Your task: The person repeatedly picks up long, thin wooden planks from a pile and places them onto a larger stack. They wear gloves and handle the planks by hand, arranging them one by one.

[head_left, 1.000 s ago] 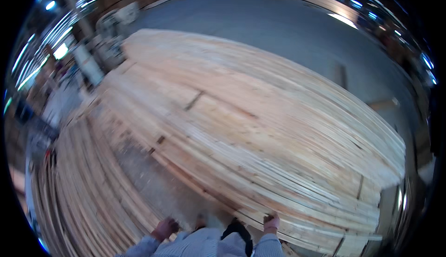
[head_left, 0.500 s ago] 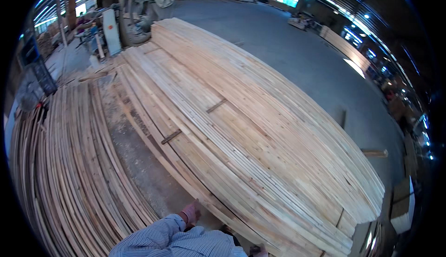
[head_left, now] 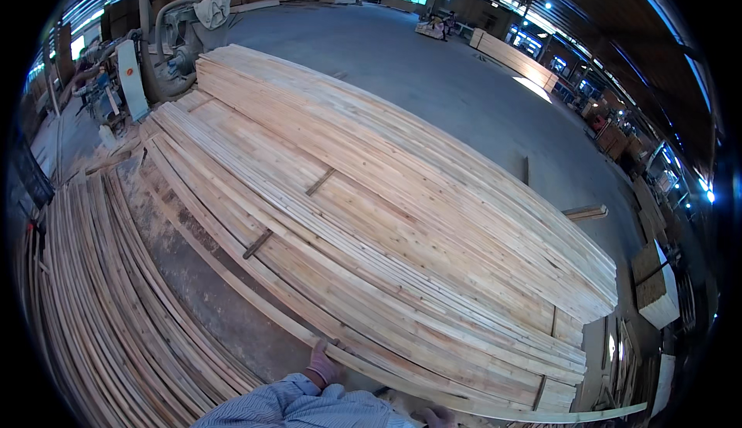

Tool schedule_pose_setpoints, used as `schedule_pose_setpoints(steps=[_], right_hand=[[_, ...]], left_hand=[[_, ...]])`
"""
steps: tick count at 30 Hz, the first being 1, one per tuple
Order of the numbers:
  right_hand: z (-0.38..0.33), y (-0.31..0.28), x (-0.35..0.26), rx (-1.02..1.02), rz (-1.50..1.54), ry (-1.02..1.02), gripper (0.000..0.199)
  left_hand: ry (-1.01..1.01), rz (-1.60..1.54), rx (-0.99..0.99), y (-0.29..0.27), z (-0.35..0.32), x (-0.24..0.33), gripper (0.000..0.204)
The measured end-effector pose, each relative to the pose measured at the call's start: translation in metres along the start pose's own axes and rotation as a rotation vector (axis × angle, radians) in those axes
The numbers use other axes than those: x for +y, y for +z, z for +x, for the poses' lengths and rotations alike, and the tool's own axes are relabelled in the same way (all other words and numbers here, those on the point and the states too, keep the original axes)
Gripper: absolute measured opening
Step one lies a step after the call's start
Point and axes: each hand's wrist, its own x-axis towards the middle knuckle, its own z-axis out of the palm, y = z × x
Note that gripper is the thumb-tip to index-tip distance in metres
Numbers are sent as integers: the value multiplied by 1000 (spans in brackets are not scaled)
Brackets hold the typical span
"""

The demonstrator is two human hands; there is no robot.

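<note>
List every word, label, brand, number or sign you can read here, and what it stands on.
None can be read.
Boards: no lettering visible.
White panel: a small orange mark, too small to make out.
Far background: too small and blurred to tell.

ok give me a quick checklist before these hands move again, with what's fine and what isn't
1. Left grip on the narrow board: ok, fingers are closed around it.
2. Right grip on the same board: cannot tell, it is dim and partly cut off at the lower edge.
3. Board's right end level with the near ends of the wide stack: not ok, it juts out past them.
4. Board apart from the pile of strips on the left: ok, bare floor shows between.
5. Board's far left end free of the stack: cannot tell, too small to judge.
</note>
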Motion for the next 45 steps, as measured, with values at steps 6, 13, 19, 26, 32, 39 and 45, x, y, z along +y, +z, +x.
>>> schedule_pose_setpoints(steps=[6, 13, 19, 26, 32, 39, 45], right_hand=[[-9, -152, -72, 15, -1297, -519, 72], [19, -247, 73, -235, -1386, -90, 55], [30, -249, 114, -192, -1411, -45, 42], [87, -254, 188, -193, -1569, -396, 41], [99, -223, 158, -276, -1362, -217, 41], [81, -170, 77, -315, -1141, -295, 48], [78, -104, 49, -440, -908, -454, 55]], left_hand=[[91, 96, 98, -17, -5, 4, 37], [135, 140, 247, -53, 1, 8, 35], [304, 378, 373, -50, -20, -27, 36], [393, 438, 407, -30, -41, -33, 36], [389, 476, 343, 31, -71, -21, 33], [476, 441, 324, 63, -63, 33, 31], [575, 458, 136, 72, -37, 104, 28]])
